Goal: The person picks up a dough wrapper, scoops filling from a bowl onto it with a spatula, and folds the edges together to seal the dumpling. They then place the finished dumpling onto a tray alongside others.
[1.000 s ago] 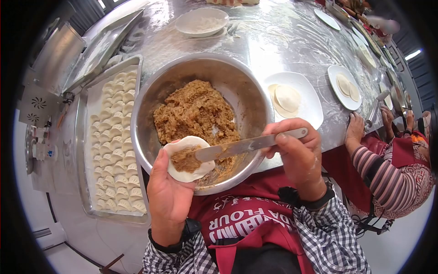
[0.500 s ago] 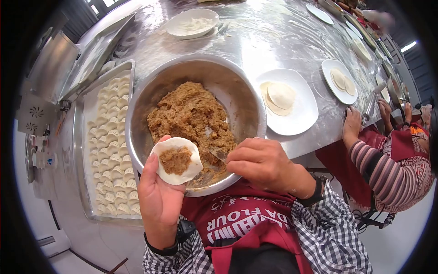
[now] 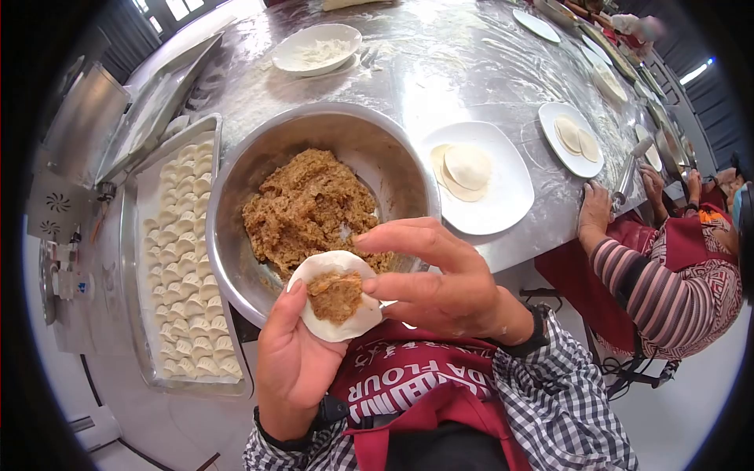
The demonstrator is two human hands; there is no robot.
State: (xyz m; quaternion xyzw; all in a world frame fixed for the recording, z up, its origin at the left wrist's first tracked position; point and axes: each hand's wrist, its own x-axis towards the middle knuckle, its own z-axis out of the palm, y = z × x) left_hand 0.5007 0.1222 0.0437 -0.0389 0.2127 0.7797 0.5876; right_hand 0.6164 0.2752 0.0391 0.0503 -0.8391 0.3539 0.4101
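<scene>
Closest in, a red apron (image 3: 416, 385) with white lettering covers the person's front, just short of the desk's near edge. Above it the left hand (image 3: 294, 361) is raised palm up, its fingers (image 3: 281, 314) cupped under a round wrapper (image 3: 345, 322) and grasping it. A lump of brown filling (image 3: 335, 294) lies in the middle of the wrapper. The right hand (image 3: 452, 290) comes in from the right with its fingers (image 3: 393, 235) half curled. One reaches over the wrapper's top edge and another touches its right rim. Whether they pinch the dough or only rest on it I cannot tell.

Just behind both hands, at the near edge of the desk (image 3: 440, 71), stands a large steel bowl (image 3: 236, 173) with a mound of the same brown mince (image 3: 306, 200). Along the left edge beside the bowl lies a metal tray (image 3: 126, 259), packed with rows of folded dumplings (image 3: 184, 251).

Right of the bowl, near the right edge, a white plate (image 3: 503, 208) carries a short stack of spare wrappers (image 3: 465, 169). A second plate (image 3: 550, 122) with two more rounds lies further along that edge. A co-worker's hand (image 3: 594, 208), with a striped sleeve (image 3: 660, 290) behind it, rests on that edge.

Toward the far edge sits a shallow white dish (image 3: 294, 59) dusted with flour.
</scene>
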